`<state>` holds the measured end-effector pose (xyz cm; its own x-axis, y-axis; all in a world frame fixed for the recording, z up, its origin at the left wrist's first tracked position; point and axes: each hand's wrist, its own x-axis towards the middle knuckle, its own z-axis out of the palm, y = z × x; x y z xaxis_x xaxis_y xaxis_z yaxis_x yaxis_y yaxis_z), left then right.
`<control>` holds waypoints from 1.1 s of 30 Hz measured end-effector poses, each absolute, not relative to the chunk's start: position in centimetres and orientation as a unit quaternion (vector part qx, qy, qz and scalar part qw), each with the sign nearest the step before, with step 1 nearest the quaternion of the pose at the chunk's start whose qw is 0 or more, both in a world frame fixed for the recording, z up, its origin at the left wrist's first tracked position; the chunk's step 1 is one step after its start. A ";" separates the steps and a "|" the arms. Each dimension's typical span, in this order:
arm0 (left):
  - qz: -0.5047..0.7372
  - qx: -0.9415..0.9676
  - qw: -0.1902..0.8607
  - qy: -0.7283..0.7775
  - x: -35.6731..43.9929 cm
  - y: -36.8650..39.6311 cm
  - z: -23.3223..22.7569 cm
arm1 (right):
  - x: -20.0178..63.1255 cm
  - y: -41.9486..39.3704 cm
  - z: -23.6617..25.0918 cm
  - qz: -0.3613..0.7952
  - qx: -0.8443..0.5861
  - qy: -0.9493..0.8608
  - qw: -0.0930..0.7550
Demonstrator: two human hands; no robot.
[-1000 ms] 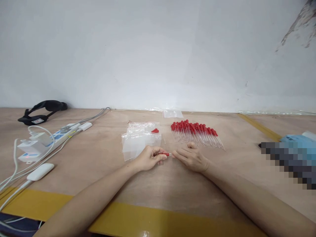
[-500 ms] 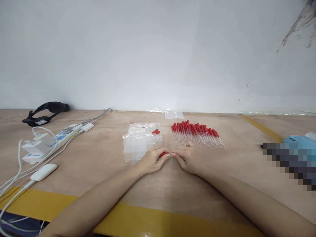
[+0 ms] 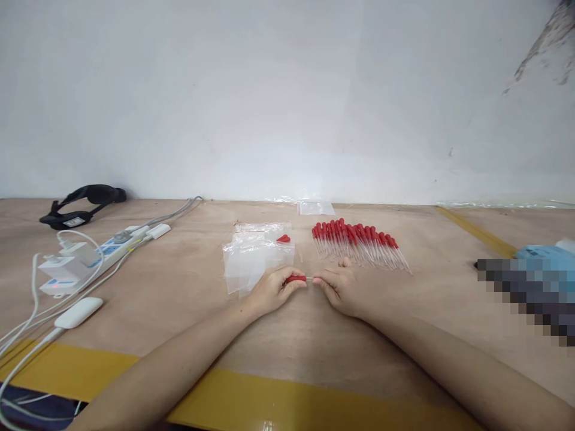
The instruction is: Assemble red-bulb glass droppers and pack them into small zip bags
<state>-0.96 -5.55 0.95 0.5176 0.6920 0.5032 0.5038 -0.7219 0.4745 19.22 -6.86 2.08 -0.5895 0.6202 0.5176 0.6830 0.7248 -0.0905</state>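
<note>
Left hand (image 3: 273,291): thumb and fingers pinched on a red bulb (image 3: 296,278), its right end bare. Right hand (image 3: 340,290): fingertips narrow on a thin clear tube (image 3: 309,278); most of it is hidden under the fingers. Bulb and tube lie end to end between the hands, low over the surface (image 3: 296,341). Can't tell how far tube sits inside bulb.

Doing it well, my read: hold tube close to the joint, so short free length, less bending. Keep both axes in line; push straight, maybe a slight twist. Light squeeze on the bulb, else its mouth may pinch narrow. Don't crank sideways; tube looks slim and could kink or crack.

Red-topped droppers (image 3: 354,233) lie bunched just beyond the right hand; clear bags (image 3: 251,257) beyond the left, small red pieces (image 3: 283,239) on them.
</note>
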 end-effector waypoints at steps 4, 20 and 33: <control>0.365 0.873 0.080 0.314 -1.2 -5.5 0.8 | 19.1 -7.1 2.7 0.018 -0.414 -0.883 0.221; 0.362 0.875 0.114 0.299 -1.3 -5.2 1.3 | 18.7 -7.0 2.7 0.103 -0.410 -0.877 0.228; 0.356 0.857 0.154 0.339 -1.3 -5.1 1.1 | 18.6 -6.8 2.1 -0.023 -0.397 -0.878 0.267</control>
<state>-1.29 -5.11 1.10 0.5171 0.6900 0.5064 0.4708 -0.7234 0.5050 18.57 -6.76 2.12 -0.5422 0.6845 0.4873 0.7092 0.6838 -0.1715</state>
